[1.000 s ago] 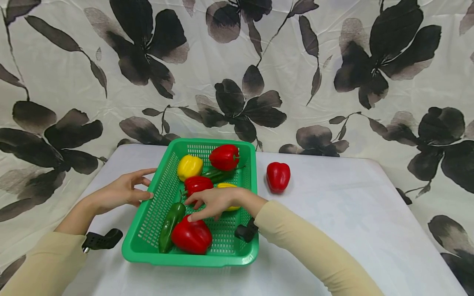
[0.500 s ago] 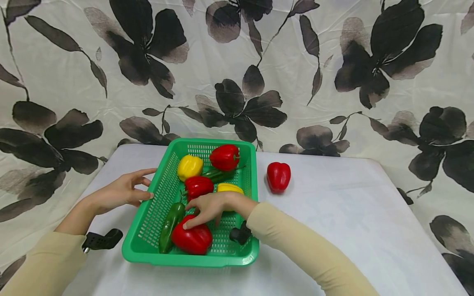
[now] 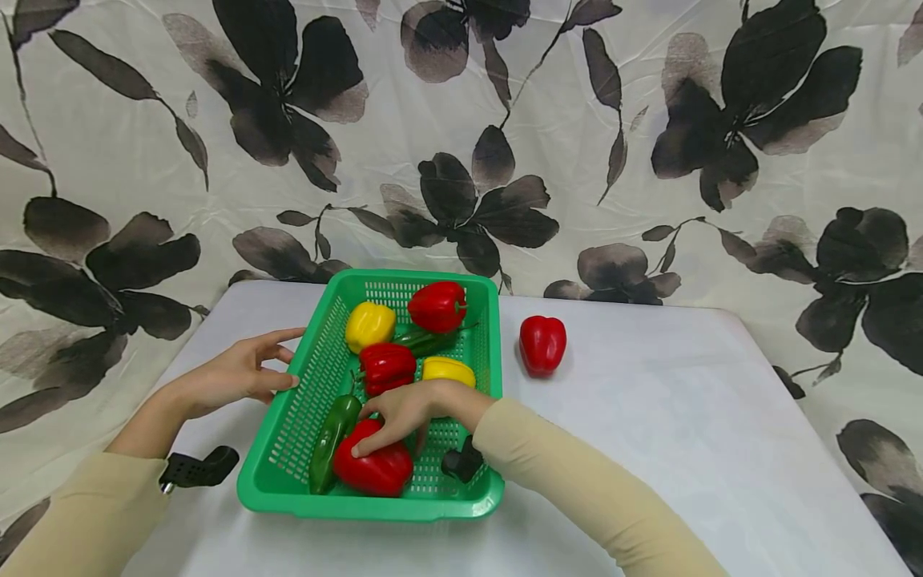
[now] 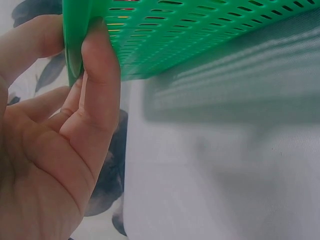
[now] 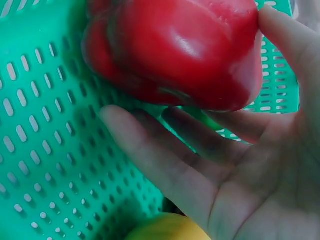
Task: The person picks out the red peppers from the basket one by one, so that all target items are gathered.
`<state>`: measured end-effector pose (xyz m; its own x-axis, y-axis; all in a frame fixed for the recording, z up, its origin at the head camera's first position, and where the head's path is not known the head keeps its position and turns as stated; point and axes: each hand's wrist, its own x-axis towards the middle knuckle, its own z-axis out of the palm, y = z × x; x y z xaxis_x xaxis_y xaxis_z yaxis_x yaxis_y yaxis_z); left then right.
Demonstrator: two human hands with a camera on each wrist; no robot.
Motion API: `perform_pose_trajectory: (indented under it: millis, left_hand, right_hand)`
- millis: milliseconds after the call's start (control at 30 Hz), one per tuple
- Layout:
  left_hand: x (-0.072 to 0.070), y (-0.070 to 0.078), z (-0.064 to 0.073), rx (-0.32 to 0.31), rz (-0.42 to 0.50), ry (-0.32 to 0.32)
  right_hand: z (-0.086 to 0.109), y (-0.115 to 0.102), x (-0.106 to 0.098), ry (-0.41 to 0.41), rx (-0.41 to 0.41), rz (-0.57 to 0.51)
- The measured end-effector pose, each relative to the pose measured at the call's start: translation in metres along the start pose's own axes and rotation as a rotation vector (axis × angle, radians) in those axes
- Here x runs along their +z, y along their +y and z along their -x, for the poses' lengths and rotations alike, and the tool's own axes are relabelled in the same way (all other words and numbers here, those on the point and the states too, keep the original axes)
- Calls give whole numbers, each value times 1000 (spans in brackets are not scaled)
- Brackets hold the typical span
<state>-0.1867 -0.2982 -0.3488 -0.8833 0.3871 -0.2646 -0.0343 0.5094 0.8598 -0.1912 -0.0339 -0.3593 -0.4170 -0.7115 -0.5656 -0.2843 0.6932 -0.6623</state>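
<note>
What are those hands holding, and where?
The left hand pinches the green basket by its left rim. The right hand has its thumb on the nearest red pepper; whether it grips is unclear.

A pale cloth [image 3: 577, 152] with dark floral print hangs behind a white table [image 3: 649, 401].

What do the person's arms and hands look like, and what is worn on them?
The left sleeve and right sleeve are plain pale yellow. Near their ends show a left black device and right black device. The left hand and right hand wear no gloves.
</note>
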Motion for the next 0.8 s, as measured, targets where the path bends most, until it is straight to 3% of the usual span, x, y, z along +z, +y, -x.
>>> perform_pose_trajectory:
  millis: [200, 800]
  left_hand:
    - [-1, -1, -1, -1, 3, -1]
    - [0, 0, -1, 3, 5, 1]
  right_hand:
    - [-1, -1, 2, -29, 7, -44]
    - [-1, 3, -1, -94, -37, -22]
